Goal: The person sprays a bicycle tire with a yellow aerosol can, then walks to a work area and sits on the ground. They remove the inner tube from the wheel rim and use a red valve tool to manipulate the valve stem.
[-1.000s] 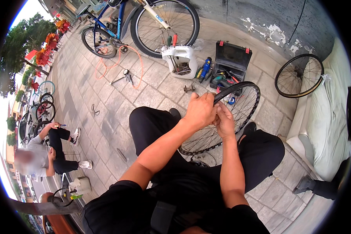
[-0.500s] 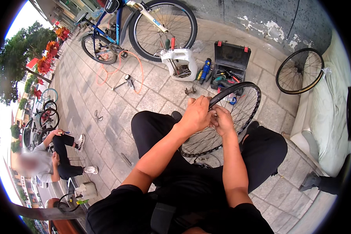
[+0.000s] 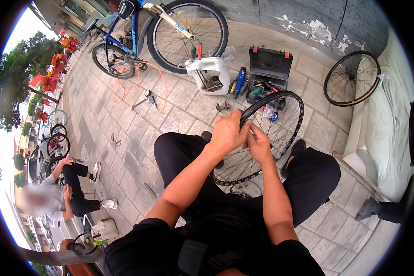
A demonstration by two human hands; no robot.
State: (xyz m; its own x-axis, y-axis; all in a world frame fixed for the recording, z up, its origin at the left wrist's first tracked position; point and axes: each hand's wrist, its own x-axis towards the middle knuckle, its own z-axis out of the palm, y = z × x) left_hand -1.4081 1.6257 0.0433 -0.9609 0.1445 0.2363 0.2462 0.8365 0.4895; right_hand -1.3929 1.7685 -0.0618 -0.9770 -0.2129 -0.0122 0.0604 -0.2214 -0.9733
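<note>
A bicycle wheel (image 3: 300,120) with a dark rim and thin spokes leans between my bent legs, its far side raised. My left hand (image 3: 229,131) is closed around the left part of its rim, the thumb on the inner side. Close against it, my right hand (image 3: 258,143) is closed in a pinch just inside the rim, by the spokes. What those fingertips hold is hidden. Past the wheel stands an open black toolbox (image 3: 270,69) with assorted tools. A small metal part (image 3: 222,106) lies on the paving beyond my left hand.
A white cut-open jug (image 3: 209,76) holds tools, beside a blue-and-yellow tool (image 3: 238,83). Behind is a blue bicycle (image 3: 135,32). An orange hose (image 3: 164,87) and gauge lie left. Another wheel (image 3: 352,78) leans at right by a covered seat. A person (image 3: 48,198) sits at left.
The view has shifted slightly. Both hands remain at the rim, and the right fingers have changed their bend a little. The wheel's far side sits slightly further left and higher.
</note>
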